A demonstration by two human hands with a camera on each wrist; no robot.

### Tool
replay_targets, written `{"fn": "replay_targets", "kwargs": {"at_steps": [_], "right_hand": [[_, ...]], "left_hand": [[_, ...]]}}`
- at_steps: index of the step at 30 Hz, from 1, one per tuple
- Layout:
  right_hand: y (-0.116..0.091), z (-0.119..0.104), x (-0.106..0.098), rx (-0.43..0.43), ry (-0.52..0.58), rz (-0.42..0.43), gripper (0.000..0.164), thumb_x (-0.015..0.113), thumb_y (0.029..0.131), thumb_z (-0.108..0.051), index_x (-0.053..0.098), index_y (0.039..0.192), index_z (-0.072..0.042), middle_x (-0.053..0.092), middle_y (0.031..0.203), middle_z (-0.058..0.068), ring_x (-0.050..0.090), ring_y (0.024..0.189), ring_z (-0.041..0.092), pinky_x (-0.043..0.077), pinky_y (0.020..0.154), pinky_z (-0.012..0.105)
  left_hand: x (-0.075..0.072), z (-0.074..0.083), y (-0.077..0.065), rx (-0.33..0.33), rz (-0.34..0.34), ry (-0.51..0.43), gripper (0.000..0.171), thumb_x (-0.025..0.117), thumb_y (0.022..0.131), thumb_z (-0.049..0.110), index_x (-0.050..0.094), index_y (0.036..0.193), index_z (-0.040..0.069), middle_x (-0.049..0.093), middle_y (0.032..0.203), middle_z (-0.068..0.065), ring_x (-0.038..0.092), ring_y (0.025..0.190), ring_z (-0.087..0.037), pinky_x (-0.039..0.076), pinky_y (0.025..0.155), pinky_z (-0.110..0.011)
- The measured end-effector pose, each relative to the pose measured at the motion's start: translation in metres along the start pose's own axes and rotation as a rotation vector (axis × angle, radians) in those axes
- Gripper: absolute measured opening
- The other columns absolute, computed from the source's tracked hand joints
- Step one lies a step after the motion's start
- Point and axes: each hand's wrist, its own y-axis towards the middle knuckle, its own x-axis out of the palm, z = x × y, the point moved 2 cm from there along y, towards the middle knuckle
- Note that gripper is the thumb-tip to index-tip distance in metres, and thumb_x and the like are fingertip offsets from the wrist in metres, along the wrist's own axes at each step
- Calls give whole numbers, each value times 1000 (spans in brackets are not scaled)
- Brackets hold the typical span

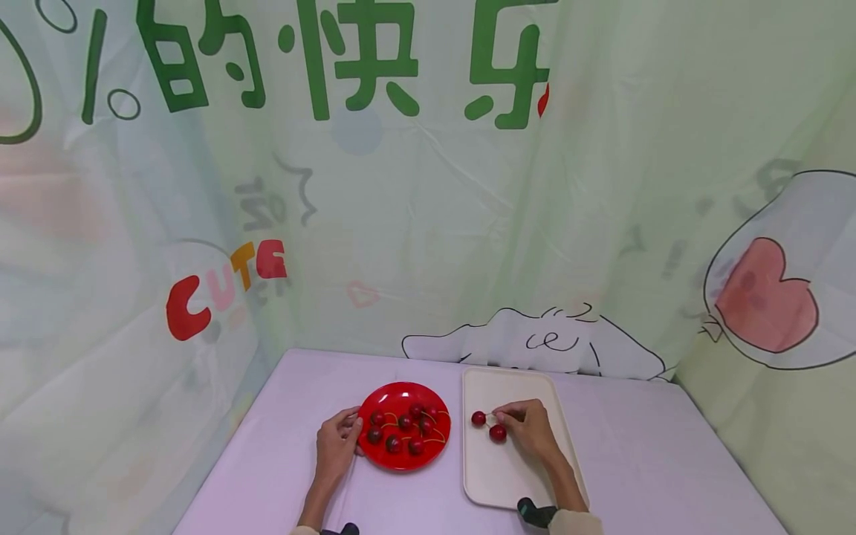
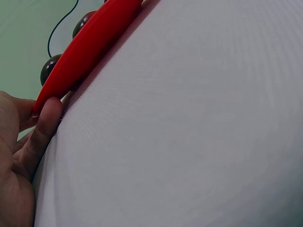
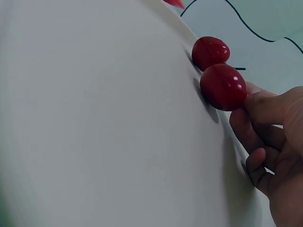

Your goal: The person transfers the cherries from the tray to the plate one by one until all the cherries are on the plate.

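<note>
My left hand (image 1: 336, 444) grips the left rim of a round red plate (image 1: 386, 395), thumb and fingers at its edge. Several dark red cherries (image 1: 416, 446) with thin stems lie on that plate; two show above its rim in the left wrist view. Over the cream tray (image 1: 495, 479), the fingertips of my right hand (image 1: 530, 429) pinch the pale stems of a pair of cherries (image 1: 498, 433). In the right wrist view both cherries (image 3: 222, 87) are close over the tray surface, one partly behind the other.
A lilac-white cloth (image 1: 622, 446) covers the table. Plate and tray stand side by side with a narrow gap between. Printed fabric (image 1: 435, 223) hangs behind the table and along both sides. Dark straps (image 1: 535, 513) are at the wrists.
</note>
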Motion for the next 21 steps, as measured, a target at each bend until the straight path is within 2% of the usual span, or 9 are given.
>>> {"fn": "replay_targets", "kwargs": {"at_steps": [10, 21], "right_hand": [[2, 1, -5, 133, 62, 28, 9, 79, 98, -2, 86, 103, -1, 85, 99, 13, 66, 81, 4, 52, 77, 14], [-2, -4, -7, 150, 99, 64, 12, 75, 101, -1, 84, 108, 3, 84, 104, 18, 68, 83, 8, 52, 75, 13]], "left_hand": [[0, 1, -1, 6, 7, -8, 31, 69, 107, 7, 72, 137, 2, 78, 118, -24, 66, 54, -8, 59, 55, -20], [0, 3, 0, 3, 7, -12, 32, 69, 107, 7, 71, 138, 1, 78, 118, -24, 66, 55, -9, 59, 55, -19]]}}
